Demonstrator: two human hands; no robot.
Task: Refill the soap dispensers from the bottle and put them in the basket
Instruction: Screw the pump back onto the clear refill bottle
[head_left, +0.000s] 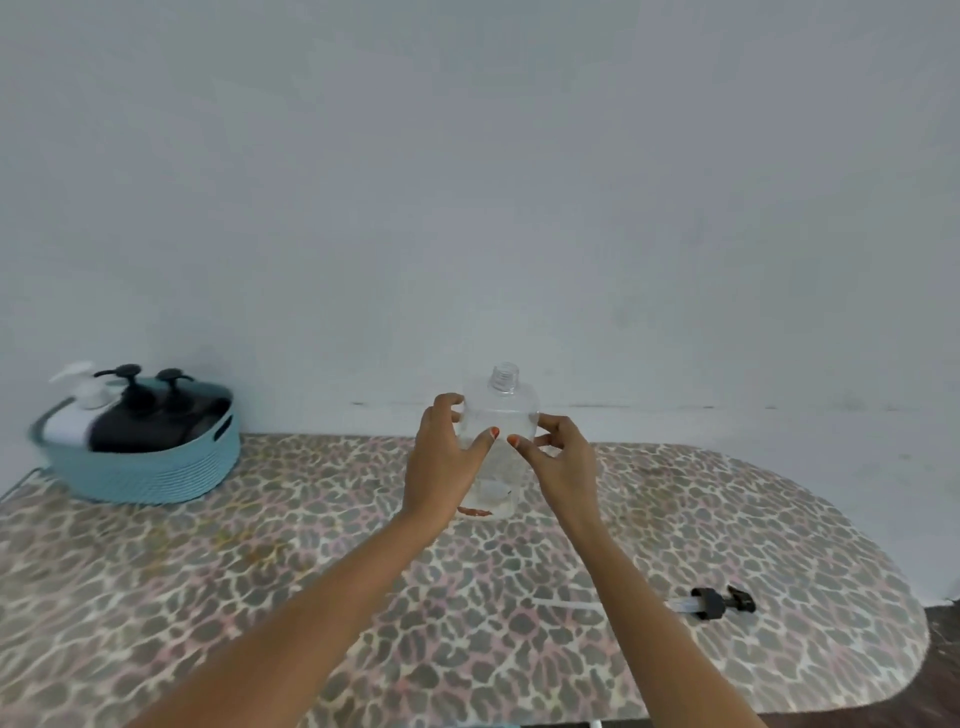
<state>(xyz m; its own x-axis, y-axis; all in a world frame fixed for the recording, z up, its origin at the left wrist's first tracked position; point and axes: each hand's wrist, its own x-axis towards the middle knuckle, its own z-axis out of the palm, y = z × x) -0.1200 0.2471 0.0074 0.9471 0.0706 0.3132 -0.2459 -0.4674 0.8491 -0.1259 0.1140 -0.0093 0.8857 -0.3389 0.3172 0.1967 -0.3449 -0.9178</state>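
A clear plastic bottle (500, 410) stands upright at the middle of the table, its threaded neck uncapped and almost nothing inside. My left hand (445, 457) wraps its left side, thumb across the front. My right hand (561, 460) touches its right side with fingertips and thumb. A black pump head with a clear tube (714, 603) lies flat on the table to the right, apart from both hands. At the far left a light blue basket (156, 467) holds one white pump dispenser (78, 410) and two black pump dispensers (140, 421).
The table (311, 571) wears a leopard-print cover and has a rounded right end. A plain pale wall runs right behind the table. Dark floor shows at the lower right.
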